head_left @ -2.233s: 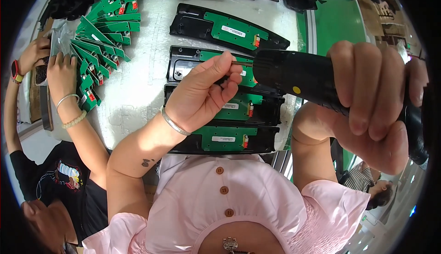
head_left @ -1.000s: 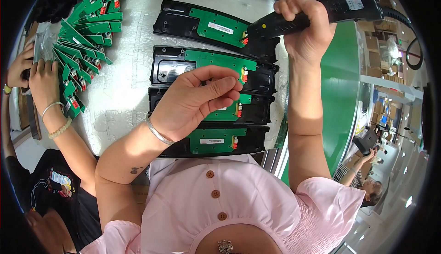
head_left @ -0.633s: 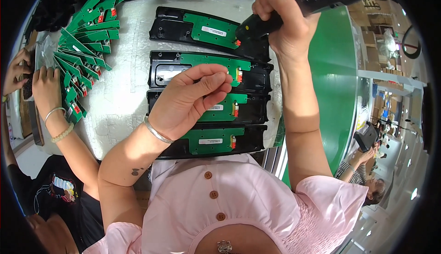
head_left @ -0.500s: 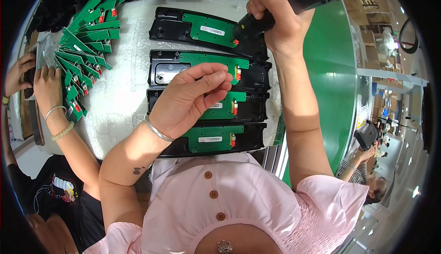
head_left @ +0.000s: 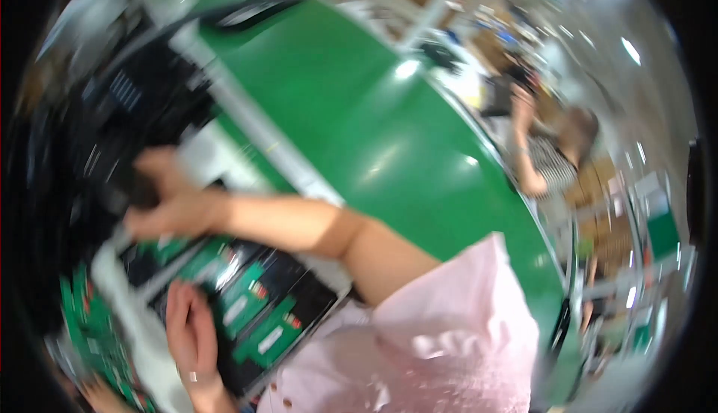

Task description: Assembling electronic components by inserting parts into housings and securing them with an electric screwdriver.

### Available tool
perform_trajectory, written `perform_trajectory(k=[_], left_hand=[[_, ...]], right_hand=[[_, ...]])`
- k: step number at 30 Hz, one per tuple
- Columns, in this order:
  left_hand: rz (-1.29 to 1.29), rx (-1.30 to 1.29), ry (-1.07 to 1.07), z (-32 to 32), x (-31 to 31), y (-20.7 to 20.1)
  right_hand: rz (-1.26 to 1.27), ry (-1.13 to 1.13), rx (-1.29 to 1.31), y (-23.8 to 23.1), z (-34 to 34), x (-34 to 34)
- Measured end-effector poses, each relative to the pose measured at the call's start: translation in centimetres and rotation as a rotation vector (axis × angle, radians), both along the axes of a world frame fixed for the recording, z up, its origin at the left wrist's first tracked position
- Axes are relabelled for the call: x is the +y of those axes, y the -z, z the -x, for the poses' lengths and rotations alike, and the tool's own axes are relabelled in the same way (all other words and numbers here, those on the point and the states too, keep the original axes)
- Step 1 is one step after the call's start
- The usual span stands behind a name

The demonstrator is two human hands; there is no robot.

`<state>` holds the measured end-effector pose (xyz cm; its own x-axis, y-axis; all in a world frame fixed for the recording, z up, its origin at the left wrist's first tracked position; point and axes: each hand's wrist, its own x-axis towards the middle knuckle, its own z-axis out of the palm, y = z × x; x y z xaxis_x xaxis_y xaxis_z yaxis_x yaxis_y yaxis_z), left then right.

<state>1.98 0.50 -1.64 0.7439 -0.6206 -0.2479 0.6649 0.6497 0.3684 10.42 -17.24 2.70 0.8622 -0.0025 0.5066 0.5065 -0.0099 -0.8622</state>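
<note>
The picture is smeared by motion. My right hand (head_left: 168,200) is far left, its fingers and thumb around a black hand-held tool (head_left: 133,189), whose outline merges into the dark parts behind it. Below, my left hand (head_left: 192,331) hovers over a row of black plastic panels (head_left: 318,291), fingers drawn together; anything held in them is too small or hidden. Green circuit boards (head_left: 269,338) with white labels and red-and-white components lie in the panels. My right forearm covers part of the row's far end.
Loose green boards (head_left: 93,331) are piled at the lower left, beside another person's hand (head_left: 101,396). Dark plastic parts (head_left: 142,91) are heaped at the far left. A green conveyor belt (head_left: 359,129) runs diagonally to the right; another person (head_left: 550,159) works beyond it.
The view has swung to the right, bringing more of the belt into sight. My right hand has moved with the tool from the farthest panel toward the dark parts. The left hand stays by the panels.
</note>
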Motion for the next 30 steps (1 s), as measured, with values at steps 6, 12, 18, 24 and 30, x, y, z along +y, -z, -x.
perform_trajectory(k=[6, 12, 18, 24, 30], left_hand=[[0.300, 0.348, 0.114, -1.2, 0.0, -0.5], [0.277, 0.371, 0.133, -1.7, -0.8, -0.3], [0.270, 0.349, 0.109, -2.1, -1.7, -1.0], [0.425, 0.348, 0.154, -1.8, -1.5, -0.8], [0.493, 0.358, 0.167, -0.5, -2.3, -1.7]], right_hand=[[-0.131, -0.128, 0.000, -5.2, 2.7, -0.2], [-0.170, -0.094, 0.041, -5.0, 1.9, -1.1], [-0.479, -0.216, -0.037, -10.7, 7.9, -1.8], [-0.424, -0.168, -0.143, -10.5, 9.5, -1.9], [-0.359, -0.090, -0.225, -10.7, 10.5, -1.7]])
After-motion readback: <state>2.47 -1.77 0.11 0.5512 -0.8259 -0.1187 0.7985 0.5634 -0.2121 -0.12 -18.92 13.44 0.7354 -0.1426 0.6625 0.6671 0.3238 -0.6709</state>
